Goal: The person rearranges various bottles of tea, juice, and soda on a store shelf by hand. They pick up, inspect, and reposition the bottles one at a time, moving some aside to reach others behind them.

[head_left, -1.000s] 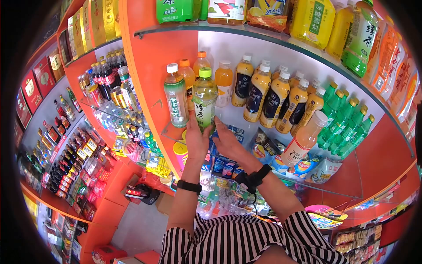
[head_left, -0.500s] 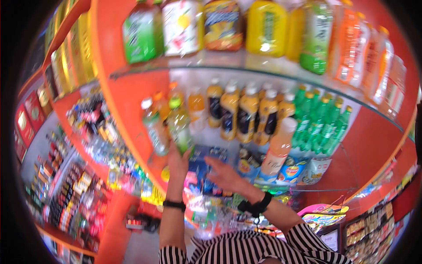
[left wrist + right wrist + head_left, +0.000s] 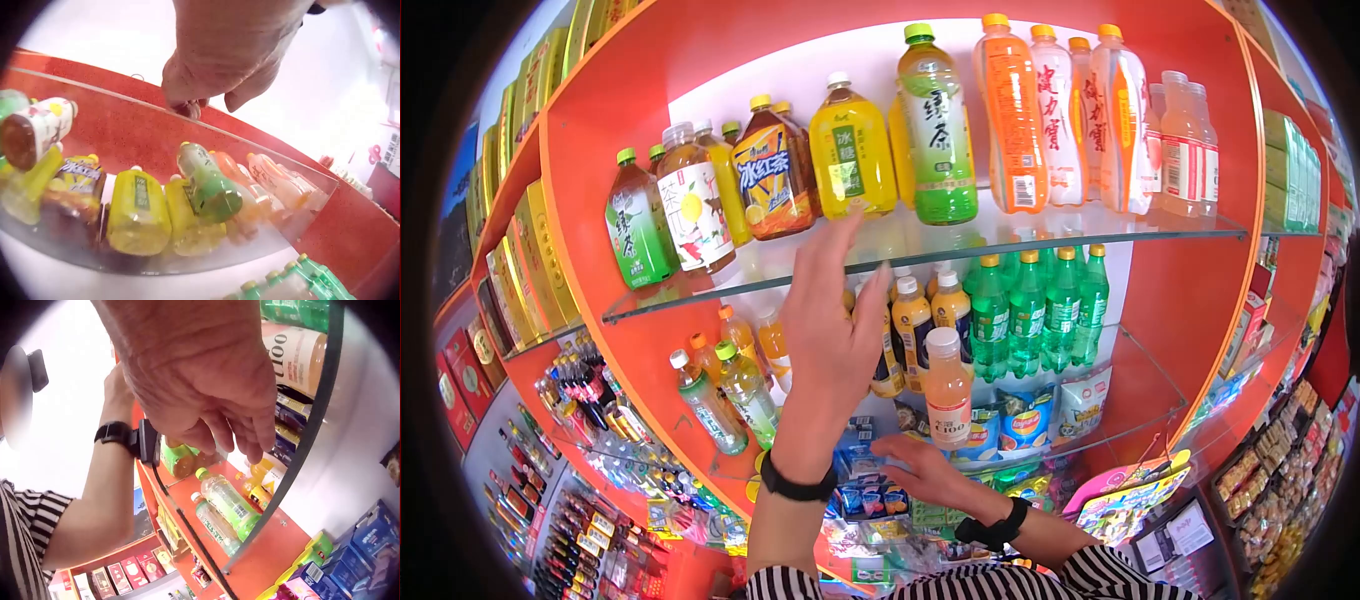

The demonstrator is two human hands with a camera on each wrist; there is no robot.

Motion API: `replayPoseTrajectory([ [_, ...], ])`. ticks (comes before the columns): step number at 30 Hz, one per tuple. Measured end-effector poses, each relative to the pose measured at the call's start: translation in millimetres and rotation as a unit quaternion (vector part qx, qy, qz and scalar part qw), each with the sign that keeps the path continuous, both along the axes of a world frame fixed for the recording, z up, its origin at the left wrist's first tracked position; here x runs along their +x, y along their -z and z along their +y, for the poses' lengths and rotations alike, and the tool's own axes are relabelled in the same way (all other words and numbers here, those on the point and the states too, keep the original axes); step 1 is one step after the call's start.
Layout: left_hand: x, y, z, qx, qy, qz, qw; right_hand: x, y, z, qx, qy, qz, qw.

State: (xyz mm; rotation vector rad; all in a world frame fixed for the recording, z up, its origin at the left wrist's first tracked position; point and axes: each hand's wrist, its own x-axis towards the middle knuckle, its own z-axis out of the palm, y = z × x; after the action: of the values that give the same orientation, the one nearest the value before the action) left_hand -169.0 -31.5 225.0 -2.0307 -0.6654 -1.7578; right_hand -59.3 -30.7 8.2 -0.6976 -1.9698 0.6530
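Note:
My left hand (image 3: 832, 340) is raised in front of the upper glass shelf (image 3: 1000, 232), fingers extended and holding nothing. Its fingertips overlap the shelf edge below a yellow drink bottle (image 3: 852, 150) in the head view. To the right of that bottle stands a tall green tea bottle (image 3: 940, 130). Lower down, my right hand (image 3: 928, 474) hangs loosely with no object in it, near a peach-coloured drink bottle (image 3: 947, 400). On the lower shelf at the left, a green tea bottle (image 3: 748, 395) stands beside a white-capped bottle (image 3: 708, 405).
Orange-and-white bottles (image 3: 1055, 120) line the upper shelf's right part. Below are dark-labelled yellow bottles (image 3: 913, 325), green soda bottles (image 3: 1027, 310) and snack bags (image 3: 1027, 420). Orange side panels (image 3: 590, 200) frame the shelves. Packaged goods (image 3: 1270, 470) sit at the far right.
My left hand has left the green tea bottle on the lower shelf and risen to the upper shelf. My right hand has drawn away and down. The head view has tilted upward.

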Motion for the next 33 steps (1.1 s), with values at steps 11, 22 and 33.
replayPoseTrajectory([
  [11, 85.2, -81.5, 27.9, -0.145, -0.087, 0.032, 0.985, 56.9, 14.4, -17.5, -0.008, 0.035, 0.024, 0.999],
  [22, 98.8, -97.2, 57.6, -0.242, -0.107, 0.018, 0.964, 88.3, 22.8, -19.0, -0.032, 0.052, 0.042, 0.997],
  [33, 91.7, -99.6, 77.2, -0.262, -0.083, -0.010, 0.962, 92.1, 28.9, -15.2, 0.001, 0.064, 0.010, 0.998],
])
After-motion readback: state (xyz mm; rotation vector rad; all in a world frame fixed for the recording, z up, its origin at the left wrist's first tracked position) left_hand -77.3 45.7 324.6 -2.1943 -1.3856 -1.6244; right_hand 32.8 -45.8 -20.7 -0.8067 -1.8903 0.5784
